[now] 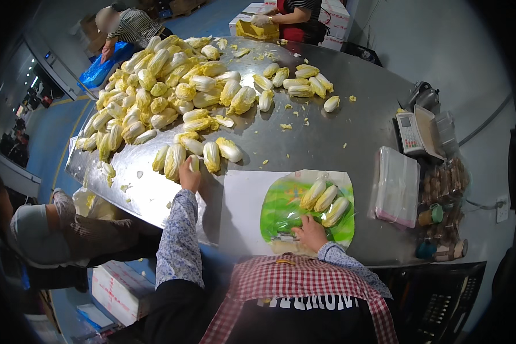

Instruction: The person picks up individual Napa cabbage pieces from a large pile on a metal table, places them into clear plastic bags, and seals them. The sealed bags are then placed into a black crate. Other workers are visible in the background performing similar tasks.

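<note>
My left hand (190,177) reaches forward and has its fingers around a small napa cabbage (194,163), beside other cabbages at the near edge of the loose group. My right hand (311,233) rests low on clear plastic (284,215) over a green printed mat (271,202), fingers apart. Just beyond its fingertips lie three napa cabbages (325,198) side by side at a slant. Glare on the plastic hides whether they lie in it or on it. Under the mat's left side is a white sheet (245,206).
A large cabbage pile (155,90) covers the far left of the steel table (327,142). Clear bags (397,185), a keypad device (410,133) and cups (432,215) stand right. Other people work at left (86,236), far left (133,26) and behind a yellow basket (258,30).
</note>
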The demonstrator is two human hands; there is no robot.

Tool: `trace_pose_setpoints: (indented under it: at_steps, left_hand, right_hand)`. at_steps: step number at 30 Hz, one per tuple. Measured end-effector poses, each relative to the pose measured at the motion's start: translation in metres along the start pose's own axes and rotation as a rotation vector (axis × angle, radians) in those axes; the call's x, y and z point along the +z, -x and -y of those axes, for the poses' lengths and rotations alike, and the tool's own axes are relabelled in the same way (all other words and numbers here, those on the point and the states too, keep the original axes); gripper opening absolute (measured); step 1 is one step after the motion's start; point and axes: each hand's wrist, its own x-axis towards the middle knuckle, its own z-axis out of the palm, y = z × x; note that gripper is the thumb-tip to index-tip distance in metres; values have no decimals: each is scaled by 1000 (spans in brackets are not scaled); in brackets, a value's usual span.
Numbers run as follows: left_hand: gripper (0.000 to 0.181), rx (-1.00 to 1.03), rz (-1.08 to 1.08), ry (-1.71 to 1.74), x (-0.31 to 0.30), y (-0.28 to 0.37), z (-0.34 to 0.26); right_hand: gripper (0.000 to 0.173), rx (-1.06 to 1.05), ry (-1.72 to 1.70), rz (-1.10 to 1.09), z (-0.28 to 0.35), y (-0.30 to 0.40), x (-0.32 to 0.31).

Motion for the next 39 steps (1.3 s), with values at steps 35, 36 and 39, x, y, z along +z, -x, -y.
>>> trace_pose_setpoints:
  at_steps: [35,36,39]
  left_hand:
    - [46,384,796,658,111,218,-255]
    - [48,317,826,674,111,214,-260]
    - [49,249,781,617,110,207,-269]
  right_hand:
    - [22,-276,-408,-341,30,-40,-59]
    - [22,-269,-468,-339,30,-41,-68]
    - [21,-187,-667,-375,14,-47,-108]
